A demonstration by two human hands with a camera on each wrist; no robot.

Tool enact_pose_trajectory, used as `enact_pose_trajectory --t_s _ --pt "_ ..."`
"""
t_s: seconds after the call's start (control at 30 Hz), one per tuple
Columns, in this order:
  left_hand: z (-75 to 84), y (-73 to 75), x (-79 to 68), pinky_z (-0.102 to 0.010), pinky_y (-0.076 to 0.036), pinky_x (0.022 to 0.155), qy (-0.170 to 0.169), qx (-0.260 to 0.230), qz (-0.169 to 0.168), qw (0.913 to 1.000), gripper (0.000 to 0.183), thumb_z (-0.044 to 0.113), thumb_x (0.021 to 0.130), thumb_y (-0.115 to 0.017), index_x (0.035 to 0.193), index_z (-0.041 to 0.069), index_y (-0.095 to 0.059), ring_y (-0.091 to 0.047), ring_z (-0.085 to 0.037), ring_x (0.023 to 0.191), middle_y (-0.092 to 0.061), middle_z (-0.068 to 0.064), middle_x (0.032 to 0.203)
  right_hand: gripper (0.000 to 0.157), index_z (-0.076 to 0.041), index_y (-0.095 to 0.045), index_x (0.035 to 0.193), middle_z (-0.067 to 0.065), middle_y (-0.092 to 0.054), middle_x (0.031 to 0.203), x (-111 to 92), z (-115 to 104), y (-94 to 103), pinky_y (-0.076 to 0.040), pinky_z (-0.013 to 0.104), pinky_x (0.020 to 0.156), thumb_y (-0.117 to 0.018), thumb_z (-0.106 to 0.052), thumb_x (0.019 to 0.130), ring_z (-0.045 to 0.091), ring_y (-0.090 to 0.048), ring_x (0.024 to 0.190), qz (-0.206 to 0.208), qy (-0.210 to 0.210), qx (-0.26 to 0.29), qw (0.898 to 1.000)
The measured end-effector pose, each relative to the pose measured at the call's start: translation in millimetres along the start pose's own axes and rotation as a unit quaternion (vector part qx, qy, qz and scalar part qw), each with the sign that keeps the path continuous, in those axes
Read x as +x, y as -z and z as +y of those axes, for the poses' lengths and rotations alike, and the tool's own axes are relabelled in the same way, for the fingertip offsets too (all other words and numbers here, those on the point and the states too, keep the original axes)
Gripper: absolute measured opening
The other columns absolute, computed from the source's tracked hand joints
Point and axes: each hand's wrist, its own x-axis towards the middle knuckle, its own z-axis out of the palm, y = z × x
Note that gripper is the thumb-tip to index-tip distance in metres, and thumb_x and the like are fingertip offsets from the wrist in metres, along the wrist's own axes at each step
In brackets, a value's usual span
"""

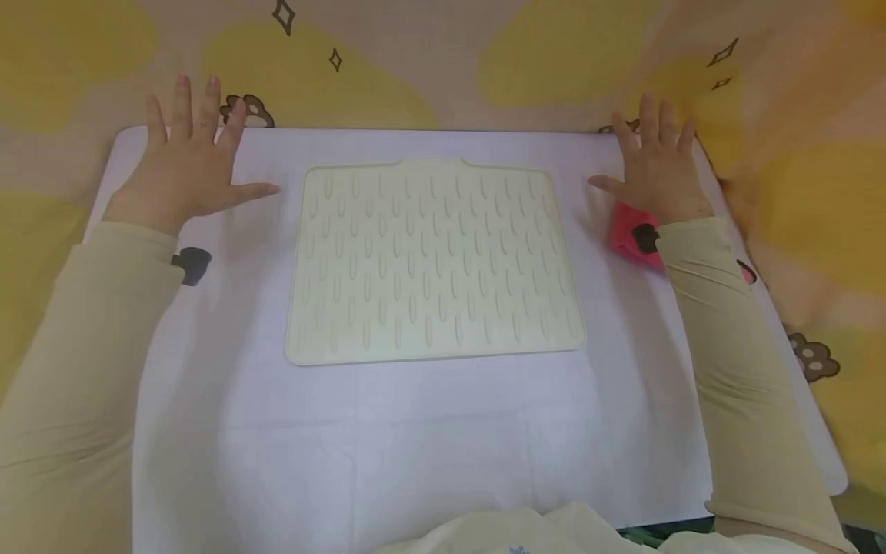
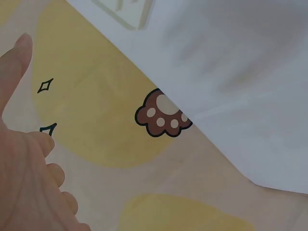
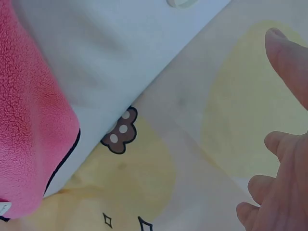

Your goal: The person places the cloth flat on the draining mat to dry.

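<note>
Holding nothing, the left hand (image 1: 185, 165) and right hand (image 1: 657, 171) are splayed well apart at upper left and upper right, with the mat (image 1: 436, 261) already flat mid-frame, the pink cloth (image 1: 621, 231) at right, and no handling apparently under way.

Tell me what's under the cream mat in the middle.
The white surface shows on all sides of the cream mat, which seems to lie flat on it. Anything directly beneath is covered and can't be seen.
</note>
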Motion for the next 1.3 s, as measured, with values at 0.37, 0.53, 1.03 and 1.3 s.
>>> enact_pose_trajectory --t_s 0.37,0.53,1.03,1.3 --pt "0.2 0.6 -0.6 -0.065 0.021 0.097 -0.003 0.004 0.005 1.0 0.099 0.065 0.092 -0.037 0.145 -0.001 0.015 0.039 -0.038 0.125 0.037 -0.02 0.142 0.091 -0.009 0.002 0.151 0.024 0.022 0.15 -1.5 3.2 -0.7 0.006 0.068 0.103 -0.048 -0.057 0.091 0.045 0.017 0.137 -0.018 -0.013 0.005 1.0" --pt "-0.9 1.0 -0.2 -0.066 0.02 0.097 0.0 0.006 0.007 1.0 0.098 0.063 0.092 -0.037 0.145 -0.002 0.013 0.039 -0.039 0.125 0.037 -0.02 0.142 0.092 -0.009 0.003 0.151 0.024 0.024 0.149 -2.0 3.8 -0.7 0.007 0.068 0.102 -0.047 -0.059 0.091 0.045 0.018 0.136 -0.019 -0.011 -0.002 1.0" --pt "1.0 -11.0 2.3 -0.069 0.019 0.095 -0.006 0.018 0.009 0.9998 0.096 0.061 0.094 -0.034 0.144 -0.003 0.015 0.039 -0.042 0.125 0.038 -0.022 0.141 0.089 -0.01 0.0 0.151 0.022 0.022 0.15 -0.6 3.0 -3.9 0.006 0.067 0.103 -0.046 -0.058 0.092 0.043 0.018 0.137 -0.011 -0.011 0.011 1.0" --pt "13.5 -43.6 -2.7 -0.068 0.017 0.097 -0.022 -0.023 0.012 0.9994 0.089 0.053 0.097 -0.036 0.145 -0.006 0.011 0.034 -0.042 0.128 0.034 -0.023 0.144 0.086 -0.011 -0.004 0.152 0.022 0.017 0.153 -8.5 4.1 -13.8 0.003 0.064 0.106 -0.048 -0.055 0.092 0.043 0.012 0.139 0.014 -0.043 0.097 0.994"
